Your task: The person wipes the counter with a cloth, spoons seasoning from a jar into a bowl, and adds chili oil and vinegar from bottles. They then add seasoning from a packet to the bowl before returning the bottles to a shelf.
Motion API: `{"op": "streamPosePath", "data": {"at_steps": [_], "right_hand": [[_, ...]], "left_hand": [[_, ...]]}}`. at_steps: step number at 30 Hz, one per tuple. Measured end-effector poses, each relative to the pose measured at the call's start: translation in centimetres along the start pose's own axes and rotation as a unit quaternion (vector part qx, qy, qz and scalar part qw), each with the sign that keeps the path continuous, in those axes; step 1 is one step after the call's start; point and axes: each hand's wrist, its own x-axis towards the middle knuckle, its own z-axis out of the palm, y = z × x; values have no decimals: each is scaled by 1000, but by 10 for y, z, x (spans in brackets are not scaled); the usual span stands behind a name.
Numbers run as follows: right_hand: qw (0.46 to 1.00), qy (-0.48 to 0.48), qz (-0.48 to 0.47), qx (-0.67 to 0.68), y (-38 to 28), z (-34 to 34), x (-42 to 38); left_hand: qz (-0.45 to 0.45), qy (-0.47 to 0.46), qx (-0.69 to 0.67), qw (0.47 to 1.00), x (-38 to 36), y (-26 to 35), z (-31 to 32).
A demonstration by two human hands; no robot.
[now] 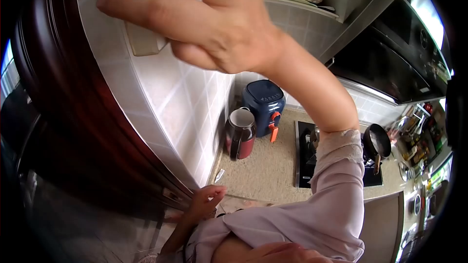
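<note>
My right hand (pixel 229 29) is raised high beside the tiled wall, its back towards me and the index finger stretched out to the left. It overlaps a beige, box-shaped fixture (pixel 144 39) on the wall. Something whitish and blurred shows between the fingers at the top edge, where the other fingertips are cut off. Low down by the counter's near corner, my left hand (pixel 207 200) hangs with loosely bent fingers and holds nothing. A small white wrapper-like piece (pixel 220 175) lies on the counter (pixel 263 173) just beyond it.
A red and black kettle (pixel 242 134) stands beside a dark blue air fryer (pixel 263 104) with an orange handle. To the right are a gas hob (pixel 304 165), a black pan (pixel 378 141) and the range hood (pixel 380 53). An open shelf (pixel 302 9) holds packets. Dark wood trim (pixel 83 102) borders the left.
</note>
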Motion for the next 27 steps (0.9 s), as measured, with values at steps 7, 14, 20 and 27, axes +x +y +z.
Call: {"op": "streamPosePath", "data": {"at_steps": [7,14,20,27], "right_hand": [[999,-12,-17,-32,2,-23,13],[970,-229,55,-61,20,-155,14],[831,-388,383,-107,-37,-266,29],[573,-525,516,360,-105,-380,126]], "left_hand": [[-20,-47,-38,998,-5,-18,5],[-49,-105,-124,985,-8,-34,21],[-49,-186,-97,977,0,-2,40],[98,-391,-100,910,25,62,100]]}}
